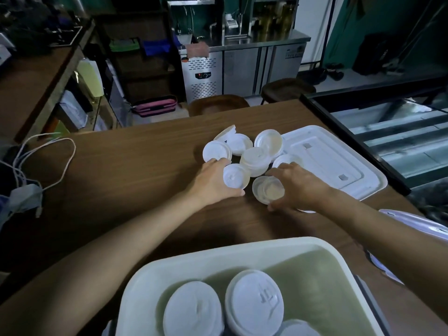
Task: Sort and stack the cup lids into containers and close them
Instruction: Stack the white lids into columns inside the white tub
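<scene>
item: white lid [236,178], centre of the frame. held in the left hand [215,180], fingers curled over its far edge and thumb under its near edge. domed side faces the camera.

item: translucent lid [268,191], just right of the white lid and nearly touching it. held in the right hand [299,185], fingers over the far rim and thumb at the near rim. hollow side faces up, low over the surface [133,178]; whether it rests on the wood cannot be told.

item: loose lids [254,161], a cluster of white and translucent pieces just beyond both hands. some lie flat, some are tilted against each other, and one short stack sits in the middle. the fingertips of both hands reach the near edge of the cluster.

item: container cover [324,161], white and rectangular, lying flat on the surface at right of centre. the cluster's right side overlaps its left edge, and the right hand crosses its near corner.

item: container [242,248], a white open tub at the bottom of the frame, between the two forearms. contents: stacks of lids [254,301], three in view, domed tops up, standing side by side at the near end. the far end shows bare floor.

surroundings: white cables [48,154] on the left edge of the surface; two dark stools [218,105] beyond its far edge; steel counter [242,66] at upper centre; glass case [388,132] along the right.
</scene>
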`<state>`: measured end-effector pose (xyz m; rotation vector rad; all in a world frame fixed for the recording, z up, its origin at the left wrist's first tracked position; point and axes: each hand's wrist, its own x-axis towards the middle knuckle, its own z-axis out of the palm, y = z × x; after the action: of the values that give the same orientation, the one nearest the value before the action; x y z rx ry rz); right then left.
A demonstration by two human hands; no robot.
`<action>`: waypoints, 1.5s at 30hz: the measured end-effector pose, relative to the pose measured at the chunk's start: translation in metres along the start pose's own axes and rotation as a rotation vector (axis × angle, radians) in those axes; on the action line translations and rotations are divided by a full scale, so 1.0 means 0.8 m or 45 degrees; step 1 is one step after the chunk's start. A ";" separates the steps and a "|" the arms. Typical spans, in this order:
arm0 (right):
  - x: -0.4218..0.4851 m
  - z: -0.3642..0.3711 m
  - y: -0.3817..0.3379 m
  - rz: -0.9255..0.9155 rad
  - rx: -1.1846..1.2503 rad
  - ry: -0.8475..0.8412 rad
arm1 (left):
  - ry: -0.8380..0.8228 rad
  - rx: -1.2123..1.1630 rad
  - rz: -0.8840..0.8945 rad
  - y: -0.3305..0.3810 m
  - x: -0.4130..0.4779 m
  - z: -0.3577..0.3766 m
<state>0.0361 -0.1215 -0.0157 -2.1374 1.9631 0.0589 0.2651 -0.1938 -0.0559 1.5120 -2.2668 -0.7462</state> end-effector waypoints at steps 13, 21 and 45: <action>0.009 0.019 -0.024 0.034 0.265 0.100 | -0.039 -0.004 0.029 -0.017 -0.036 -0.027; 0.008 0.019 -0.014 0.073 0.317 0.088 | -0.014 0.017 -0.007 -0.029 -0.054 -0.034; -0.037 -0.031 -0.051 -0.271 0.506 0.125 | -0.017 -0.128 0.236 -0.009 -0.118 -0.109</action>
<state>0.0701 -0.0950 0.0202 -2.0913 1.6134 -0.4423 0.3529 -0.1305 0.0134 1.2359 -2.3034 -0.8041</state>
